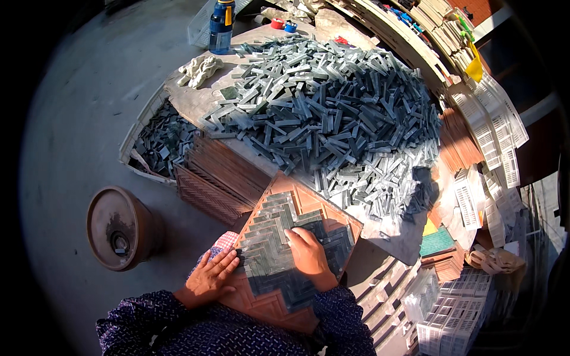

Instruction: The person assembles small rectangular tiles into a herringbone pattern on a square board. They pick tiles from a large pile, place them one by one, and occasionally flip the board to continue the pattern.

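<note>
A terracotta-coloured mould tray (279, 323) with a herringbone pattern of recesses lies tilted in front of me, its far end against the worktable. Grey-green stone strips (270, 261) fill much of its middle, while some recesses near the far corner and near end show bare. My left hand (208, 276) rests flat on the tray's left edge, fingers stretched out. Over the laid strips, my right hand (307, 256) is closed with its fingers curled and touching the surface. Whatever it may hold is hidden. Beyond the tray a big heap of loose stone strips (332, 113) covers the table.
Stacked mould trays (217, 178) stand left of mine, beside a white crate (127, 145) of stone pieces. A round brown drum (98, 222) is at left. White gloves (200, 71) and a blue bottle (221, 29) lie farther off. White plastic baskets (454, 320) are stacked at right.
</note>
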{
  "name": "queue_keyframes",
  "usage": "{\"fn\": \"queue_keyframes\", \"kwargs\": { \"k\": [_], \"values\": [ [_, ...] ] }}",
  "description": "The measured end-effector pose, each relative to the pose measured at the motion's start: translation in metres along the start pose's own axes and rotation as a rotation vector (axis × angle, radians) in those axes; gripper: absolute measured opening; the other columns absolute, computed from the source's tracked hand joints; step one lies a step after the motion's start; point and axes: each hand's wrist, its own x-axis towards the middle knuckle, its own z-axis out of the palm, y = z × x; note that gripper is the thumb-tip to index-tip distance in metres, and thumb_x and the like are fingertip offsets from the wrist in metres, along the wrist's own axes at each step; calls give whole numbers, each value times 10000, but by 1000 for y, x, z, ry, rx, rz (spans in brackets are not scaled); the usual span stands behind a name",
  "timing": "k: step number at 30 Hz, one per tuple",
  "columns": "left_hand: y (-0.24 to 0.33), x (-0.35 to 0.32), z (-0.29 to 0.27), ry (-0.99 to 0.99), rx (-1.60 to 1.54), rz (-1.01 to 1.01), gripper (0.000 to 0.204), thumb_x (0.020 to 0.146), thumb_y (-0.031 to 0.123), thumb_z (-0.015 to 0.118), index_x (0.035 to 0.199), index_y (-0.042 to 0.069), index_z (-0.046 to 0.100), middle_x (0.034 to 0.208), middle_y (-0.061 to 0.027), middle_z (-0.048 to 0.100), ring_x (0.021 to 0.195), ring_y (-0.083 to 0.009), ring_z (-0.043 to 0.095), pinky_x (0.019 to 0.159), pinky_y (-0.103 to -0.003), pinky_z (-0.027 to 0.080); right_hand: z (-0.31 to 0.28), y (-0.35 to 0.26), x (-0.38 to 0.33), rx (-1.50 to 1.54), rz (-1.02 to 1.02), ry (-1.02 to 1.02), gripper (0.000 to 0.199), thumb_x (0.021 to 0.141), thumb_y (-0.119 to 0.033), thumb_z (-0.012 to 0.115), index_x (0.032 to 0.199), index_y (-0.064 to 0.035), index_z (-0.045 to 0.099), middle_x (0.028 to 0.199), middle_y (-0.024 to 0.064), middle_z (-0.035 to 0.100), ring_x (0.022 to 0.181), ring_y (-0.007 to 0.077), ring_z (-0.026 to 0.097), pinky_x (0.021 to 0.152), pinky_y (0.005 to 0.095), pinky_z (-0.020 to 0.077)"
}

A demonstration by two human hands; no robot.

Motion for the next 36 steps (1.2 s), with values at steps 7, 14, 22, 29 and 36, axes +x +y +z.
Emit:
{"fn": "queue_keyframes", "kwargs": {
  "k": [7,14,22,29,36],
  "values": [
    [8,-1,-2,18,-4,-16,736,840,413,599,1418,61,311,1497,-113,264,1395,-279,218,1113,-500,173,24,-47,-18,47,-156,-68,307,760,7,613,1066,-9,608,1030,134,581,904,299,588,759,378,498],
    [-46,34,-28,473,-352,-117,467,815,116,638,1249,15,500,1319,-182,469,1196,-350,479,995,-403,412,4,-57,-21,158,18,-55,356,782,10,603,1137,-24,593,1134,147,561,986,313,583,802,379,501],
    [-156,125,75,272,99,-395,638,821,42,485,1422,57,271,1489,-114,251,1378,-295,221,1097,-497,215,-39,-58,-63,139,363,160,232,800,24,580,1026,20,631,940,170,648,825,262,652,742,332,518],
    [-151,134,88,256,213,-437,667,839,31,437,1461,85,203,1530,-102,161,1417,-265,133,1127,-494,159,-39,-36,-121,168,633,319,196,806,16,584,995,35,633,890,158,647,765,226,637,693,311,515],
    [-160,117,85,394,348,-302,519,788,42,538,1296,83,440,1333,-130,411,1243,-321,380,1032,-450,308,-35,-39,-110,103,535,296,173,823,3,586,985,36,638,901,158,650,813,246,640,714,318,517]
  ]
}}
